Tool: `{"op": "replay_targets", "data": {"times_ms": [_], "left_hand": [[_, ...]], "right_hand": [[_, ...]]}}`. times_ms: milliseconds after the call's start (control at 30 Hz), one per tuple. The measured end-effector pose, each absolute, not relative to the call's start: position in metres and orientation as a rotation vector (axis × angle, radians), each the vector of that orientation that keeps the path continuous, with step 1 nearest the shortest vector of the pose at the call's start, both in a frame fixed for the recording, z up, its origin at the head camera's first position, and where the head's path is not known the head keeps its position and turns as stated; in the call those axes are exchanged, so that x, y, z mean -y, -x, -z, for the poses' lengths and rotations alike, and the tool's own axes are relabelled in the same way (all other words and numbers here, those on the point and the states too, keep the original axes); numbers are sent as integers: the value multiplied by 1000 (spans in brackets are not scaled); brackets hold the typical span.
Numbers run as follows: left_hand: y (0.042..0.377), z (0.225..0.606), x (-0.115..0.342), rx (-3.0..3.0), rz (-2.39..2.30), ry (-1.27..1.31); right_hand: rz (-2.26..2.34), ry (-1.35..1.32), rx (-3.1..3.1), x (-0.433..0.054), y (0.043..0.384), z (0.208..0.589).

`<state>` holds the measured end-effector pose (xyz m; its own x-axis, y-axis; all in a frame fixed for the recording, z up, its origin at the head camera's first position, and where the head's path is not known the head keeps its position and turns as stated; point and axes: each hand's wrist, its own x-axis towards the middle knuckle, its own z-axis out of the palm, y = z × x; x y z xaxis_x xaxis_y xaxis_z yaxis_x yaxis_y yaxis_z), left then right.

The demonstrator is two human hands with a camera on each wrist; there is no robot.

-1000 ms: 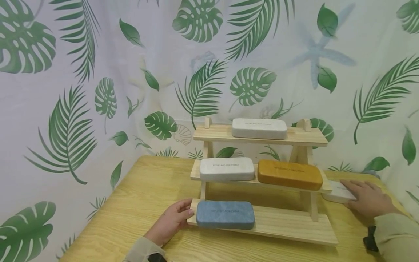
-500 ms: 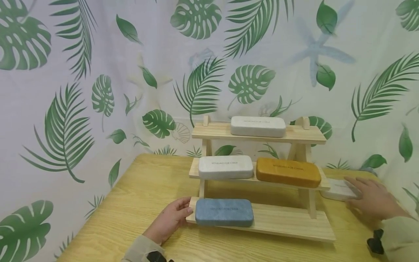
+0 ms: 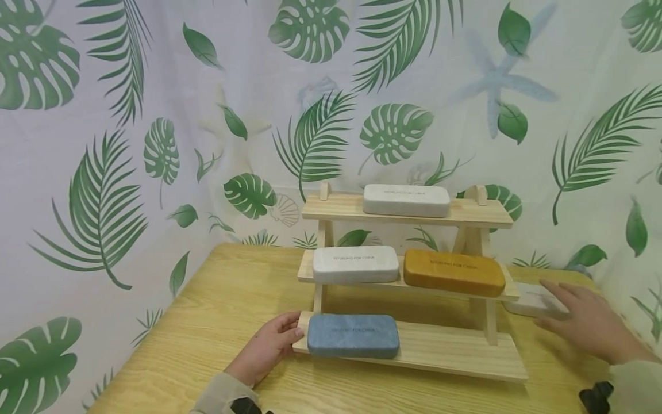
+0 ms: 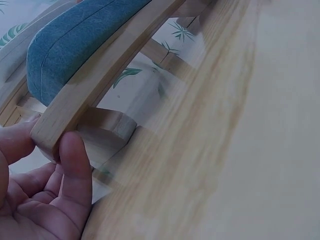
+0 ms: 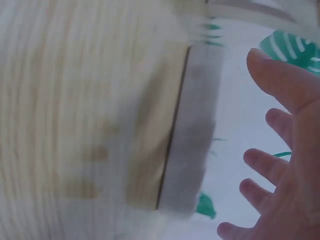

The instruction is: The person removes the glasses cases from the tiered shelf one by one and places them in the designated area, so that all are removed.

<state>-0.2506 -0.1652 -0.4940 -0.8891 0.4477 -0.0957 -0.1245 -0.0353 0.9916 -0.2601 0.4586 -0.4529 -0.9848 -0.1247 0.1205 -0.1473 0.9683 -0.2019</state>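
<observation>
A three-tier wooden stand [image 3: 465, 353] stands on the table, the left end of its lowest shelf pinched between thumb and fingers of my left hand [image 3: 269, 348]. In the left wrist view, the thumb and a finger sit on either side of the board's end [image 4: 55, 127]. Right beside that hand, a blue glasses case [image 3: 353, 335] lies on the lowest shelf. My right hand [image 3: 589, 322] is spread out at the stand's right, overlapping a white glasses case [image 3: 530, 299] on the table. In the right wrist view, its fingers are apart with nothing between them.
The middle shelf holds a white case [image 3: 355, 264] and an orange-brown case [image 3: 454, 271] side by side. Another white case [image 3: 406, 200] lies on the top shelf. A leaf-printed curtain [image 3: 170, 75] hangs behind the wooden table [image 3: 207, 310].
My right hand has drawn back from the white case on the table, toward the right and nearer me, its fingers spreading. My left hand has kept its hold on the stand.
</observation>
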Motion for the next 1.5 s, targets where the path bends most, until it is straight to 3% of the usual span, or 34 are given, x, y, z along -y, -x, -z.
{"op": "replay_targets", "data": {"times_ms": [800,1500], "left_hand": [[248,493,164,-1838,-1983,-326],[247,492,163,-1813,-1988,-344]], "right_hand": [[-440,-461,2675,-375,195,397],[-496,-713,2714,-270,157,353]]}}
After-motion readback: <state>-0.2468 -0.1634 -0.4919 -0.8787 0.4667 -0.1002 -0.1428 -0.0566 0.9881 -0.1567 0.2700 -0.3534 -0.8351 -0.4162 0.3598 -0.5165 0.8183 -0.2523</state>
